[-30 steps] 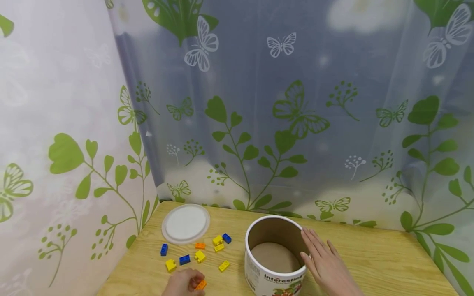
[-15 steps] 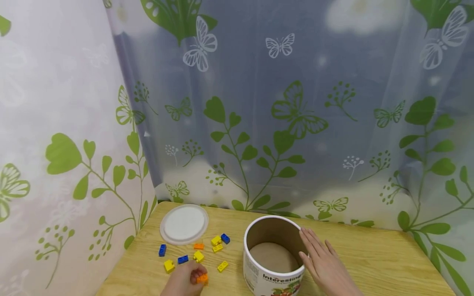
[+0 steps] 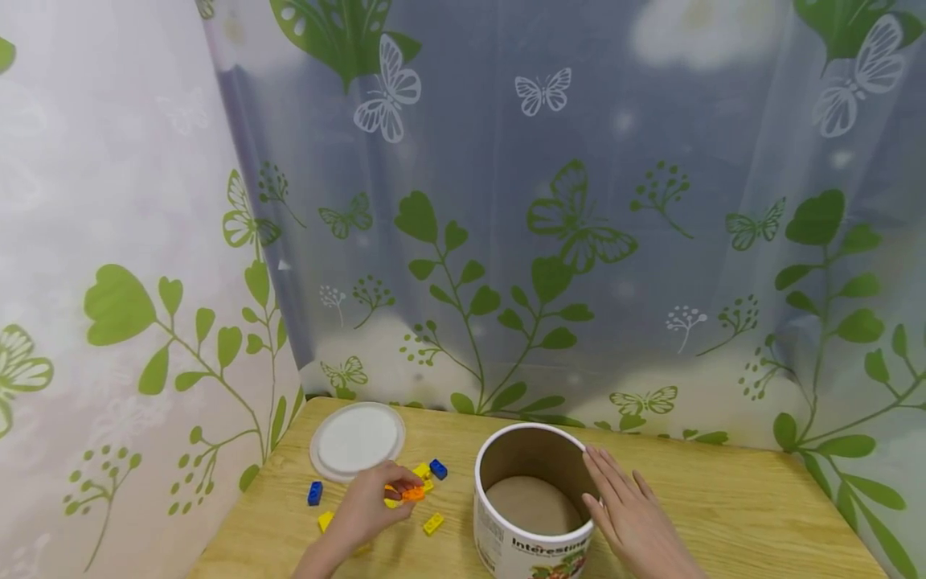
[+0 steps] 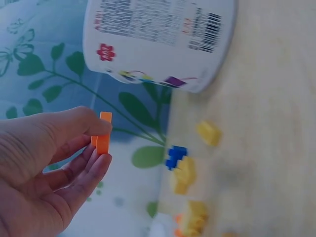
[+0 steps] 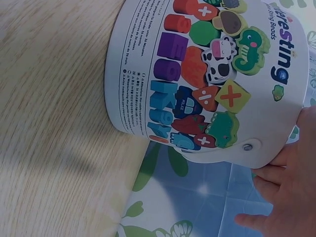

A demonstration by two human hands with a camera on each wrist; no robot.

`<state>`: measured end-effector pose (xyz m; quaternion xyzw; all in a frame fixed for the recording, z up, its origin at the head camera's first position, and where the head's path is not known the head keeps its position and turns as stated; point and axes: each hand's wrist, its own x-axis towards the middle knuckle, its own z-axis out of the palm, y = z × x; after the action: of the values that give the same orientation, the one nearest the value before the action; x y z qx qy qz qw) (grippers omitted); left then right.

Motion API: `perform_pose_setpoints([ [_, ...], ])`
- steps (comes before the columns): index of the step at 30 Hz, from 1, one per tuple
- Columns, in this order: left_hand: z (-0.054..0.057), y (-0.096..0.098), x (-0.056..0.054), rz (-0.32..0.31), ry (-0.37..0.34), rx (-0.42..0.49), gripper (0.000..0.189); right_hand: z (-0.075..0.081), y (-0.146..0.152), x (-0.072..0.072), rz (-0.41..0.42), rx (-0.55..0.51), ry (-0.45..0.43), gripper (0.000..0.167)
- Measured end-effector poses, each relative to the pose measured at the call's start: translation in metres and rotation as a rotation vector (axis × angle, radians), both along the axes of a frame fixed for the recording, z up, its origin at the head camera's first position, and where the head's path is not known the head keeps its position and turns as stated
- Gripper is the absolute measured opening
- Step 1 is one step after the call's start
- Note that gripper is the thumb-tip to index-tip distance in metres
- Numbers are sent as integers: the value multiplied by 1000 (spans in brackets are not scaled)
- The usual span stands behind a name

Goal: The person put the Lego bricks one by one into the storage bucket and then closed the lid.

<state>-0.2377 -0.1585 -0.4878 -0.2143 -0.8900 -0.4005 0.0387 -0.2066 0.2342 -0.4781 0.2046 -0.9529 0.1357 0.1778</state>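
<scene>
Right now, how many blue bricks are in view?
2 visible. One blue brick sits beside a yellow brick, between lid and bucket; a second blue brick lies left of the left hand, near the lid. That hand may hide more.

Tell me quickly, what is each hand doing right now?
Left hand: closed, pinching an orange brick.
Right hand: open, holding nothing, touching the white tub.

The tub (image 5: 202, 81) reads "Interesting String Beads", its printed car (image 5: 186, 102) "POLICE".
</scene>
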Motion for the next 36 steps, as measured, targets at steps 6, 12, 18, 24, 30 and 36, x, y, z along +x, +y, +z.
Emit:
perform_pose_setpoints([
  [6,18,12,-8,-2,60,1,21,-1,0,-1,4,0,11,55],
  [12,31,24,-12,-2,78,10,20,-1,-1,0,4,4,20,54],
  [18,38,36,-17,-16,96,18,20,0,-1,1,4,5,17,54],
  [24,48,55,-22,-34,173,38,21,0,0,1,0,5,25,54],
  [30,57,80,-29,-72,211,38,21,0,0,0,0,6,17,54],
  [36,60,107,-36,-117,186,58,21,-1,1,0,2,18,46,54],
])
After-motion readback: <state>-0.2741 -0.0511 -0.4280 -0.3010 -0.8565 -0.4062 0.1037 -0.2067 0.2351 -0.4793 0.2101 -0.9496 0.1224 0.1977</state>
